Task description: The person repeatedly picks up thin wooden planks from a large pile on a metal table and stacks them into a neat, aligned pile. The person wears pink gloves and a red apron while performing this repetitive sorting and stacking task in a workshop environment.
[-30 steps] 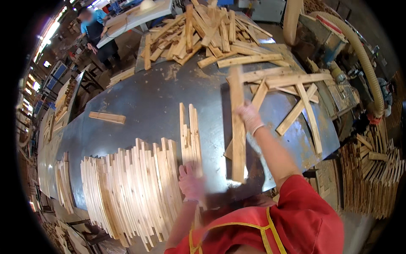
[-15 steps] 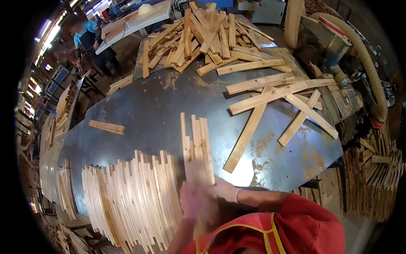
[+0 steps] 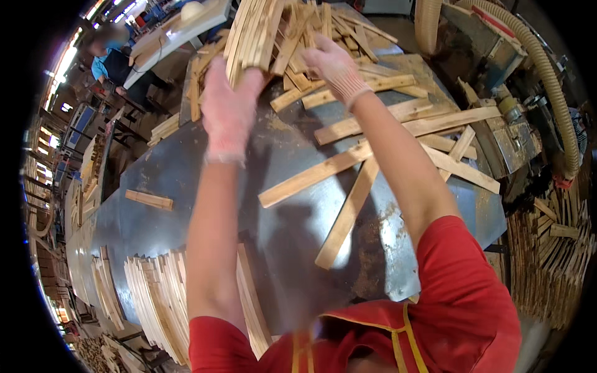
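Both my hands wear pale pink gloves and reach to the far side of the metal table. My left hand (image 3: 231,112) is closed round the near end of a bundle of wooden strips (image 3: 256,31), which stands up tilted over the wood pile. To the right of the bundle, my right hand (image 3: 339,69) has its fingers stretched toward it, with a gap between; no strip shows in its grasp. Under and behind both hands lies a heap of loose wooden strips (image 3: 291,46). Several longer boards (image 3: 317,174) lie crosswise beneath and beside my right forearm.
A row of strips (image 3: 155,298) stands side by side at the near left, partly behind my left arm. One short piece (image 3: 149,199) lies alone on the table (image 3: 168,168). Machinery with a ribbed hose (image 3: 559,124) is at right. Another person (image 3: 115,62) stands far left.
My hands have gone from the table's near edge to the far heap, the bundle of strips now in my left hand only. One long board's left end now lies nearer to me.
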Demonstrator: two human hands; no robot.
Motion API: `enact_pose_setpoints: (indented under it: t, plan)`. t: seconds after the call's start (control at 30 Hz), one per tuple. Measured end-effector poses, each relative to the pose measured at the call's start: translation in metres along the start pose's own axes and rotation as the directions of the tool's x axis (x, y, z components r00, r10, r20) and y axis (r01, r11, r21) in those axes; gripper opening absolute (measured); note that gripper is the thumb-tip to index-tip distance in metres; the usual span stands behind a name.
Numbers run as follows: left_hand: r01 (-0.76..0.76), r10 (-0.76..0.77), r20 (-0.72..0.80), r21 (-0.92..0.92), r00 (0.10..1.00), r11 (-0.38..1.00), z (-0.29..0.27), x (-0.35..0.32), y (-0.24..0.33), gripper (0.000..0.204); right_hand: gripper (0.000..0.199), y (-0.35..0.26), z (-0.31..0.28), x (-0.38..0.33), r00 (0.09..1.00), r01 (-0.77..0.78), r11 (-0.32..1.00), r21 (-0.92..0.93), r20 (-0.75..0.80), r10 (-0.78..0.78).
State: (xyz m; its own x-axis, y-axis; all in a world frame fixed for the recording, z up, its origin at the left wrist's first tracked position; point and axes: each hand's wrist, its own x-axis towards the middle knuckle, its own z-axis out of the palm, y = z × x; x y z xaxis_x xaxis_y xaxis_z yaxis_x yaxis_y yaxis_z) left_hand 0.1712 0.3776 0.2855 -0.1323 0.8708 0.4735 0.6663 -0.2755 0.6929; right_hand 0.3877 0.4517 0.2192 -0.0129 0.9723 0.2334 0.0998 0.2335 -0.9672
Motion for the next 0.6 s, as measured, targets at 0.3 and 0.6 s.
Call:
enact_pose_setpoints:
  t: [0.3,0.6]
  plan:
    - [0.102,-0.378,0.481,0.506,0.791,0.857,-0.008,-0.388,-0.143,0.083,0.093,0.162,-0.196,-0.109,0.909,0.160,0.028,-0.987,0.158,0.387]
    - [0.098,-0.454,0.468,0.606,0.758,0.789,-0.056,-0.455,-0.173,0.081,0.069,0.046,-0.098,-0.147,0.614,0.217,0.444,-0.869,0.476,0.630]
